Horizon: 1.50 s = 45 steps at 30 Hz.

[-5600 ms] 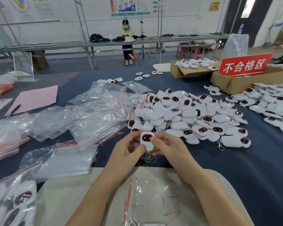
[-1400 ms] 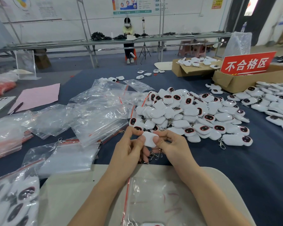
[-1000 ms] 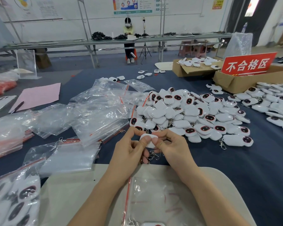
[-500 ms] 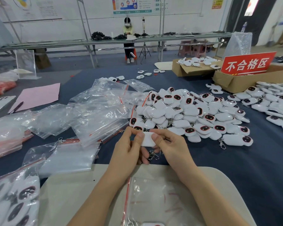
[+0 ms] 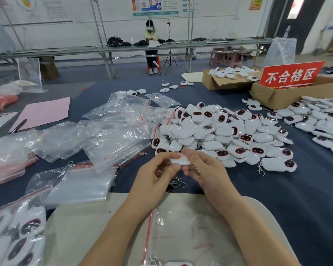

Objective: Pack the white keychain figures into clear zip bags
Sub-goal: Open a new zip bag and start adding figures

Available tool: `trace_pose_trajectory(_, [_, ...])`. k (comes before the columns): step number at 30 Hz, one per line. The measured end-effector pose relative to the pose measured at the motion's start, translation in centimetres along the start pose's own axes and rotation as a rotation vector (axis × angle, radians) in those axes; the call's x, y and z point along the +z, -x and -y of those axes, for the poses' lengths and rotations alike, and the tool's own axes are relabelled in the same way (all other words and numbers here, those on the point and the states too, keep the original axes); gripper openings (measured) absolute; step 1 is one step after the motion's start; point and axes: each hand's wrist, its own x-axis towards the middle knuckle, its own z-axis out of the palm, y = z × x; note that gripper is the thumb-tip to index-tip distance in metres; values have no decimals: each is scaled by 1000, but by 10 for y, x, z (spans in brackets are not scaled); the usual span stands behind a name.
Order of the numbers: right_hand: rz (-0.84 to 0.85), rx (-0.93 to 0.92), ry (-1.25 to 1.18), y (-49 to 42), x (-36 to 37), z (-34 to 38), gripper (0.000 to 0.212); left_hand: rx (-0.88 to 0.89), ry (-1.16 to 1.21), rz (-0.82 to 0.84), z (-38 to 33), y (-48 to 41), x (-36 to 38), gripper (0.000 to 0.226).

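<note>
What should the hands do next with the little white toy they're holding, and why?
Probably lower the white figure toward the clear zip bag lying nearer on the beige board. Both the left hand and right hand pinch that one figure, and it is not yet bagged.

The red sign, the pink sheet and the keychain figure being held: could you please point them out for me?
red sign [image 5: 291, 75]: head view, middle of its red face.
pink sheet [image 5: 44, 114]: head view, centre of the paper.
held keychain figure [image 5: 180, 160]: head view, its exposed white shell.
</note>
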Motion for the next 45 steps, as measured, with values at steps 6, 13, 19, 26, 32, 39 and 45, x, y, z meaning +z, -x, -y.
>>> trace_pose_trajectory(6, [88,-204,185,7,1,-2,26,-25,165,-65,-1,-3,-3,15])
trace_pose_trajectory(13, [59,-339,244,8,2,-3,11,-33,213,-31,-4,-2,-3,14])
trace_pose_trajectory(19, [50,-347,254,8,3,-4,14,-44,233,-42,-6,-2,-2,16])
trace_pose_trajectory(26, [61,-311,252,7,4,-4,15,-81,202,-31,-5,-2,-5,12])
trace_pose_trajectory(32, [76,-211,266,9,7,-1,35,-136,118,-85,-1,-5,-1,30])
trace_pose_trajectory(39, [-34,-196,312,7,8,-3,20,-105,58,-137,0,-5,-1,17])
trace_pose_trajectory(45, [-92,-232,387,5,8,-6,23,-114,19,-235,-1,-5,0,30])
